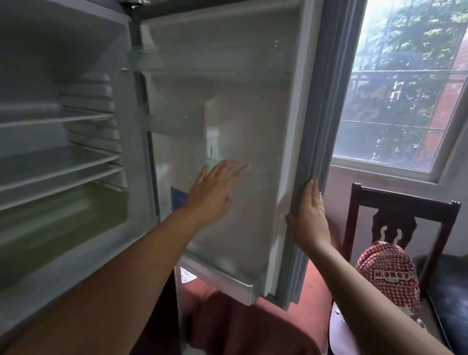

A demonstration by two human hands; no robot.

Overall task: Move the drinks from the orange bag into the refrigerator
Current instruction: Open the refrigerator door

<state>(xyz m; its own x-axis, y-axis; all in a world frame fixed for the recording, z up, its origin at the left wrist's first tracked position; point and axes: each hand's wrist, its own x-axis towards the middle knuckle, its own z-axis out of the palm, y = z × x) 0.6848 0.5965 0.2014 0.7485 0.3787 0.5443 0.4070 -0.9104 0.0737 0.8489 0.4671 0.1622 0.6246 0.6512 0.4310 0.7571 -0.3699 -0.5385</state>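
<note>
Refrigerator (39, 61) upright, door (233, 106) open rightward, right hand (310, 218) round its edge

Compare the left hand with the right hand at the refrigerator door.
The left hand is open with fingers spread; the right hand grips the refrigerator door by its outer edge. The left hand is in front of the door's inner face, blurred; the right hand looks sharp. Both are bare and raised at the door.

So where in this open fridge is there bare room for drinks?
The shelves between the fridge walls look bare, above the green drawer. The door's bottom rack looks bare, but the left hand hovers before it; the right hand holds the door edge.
</note>
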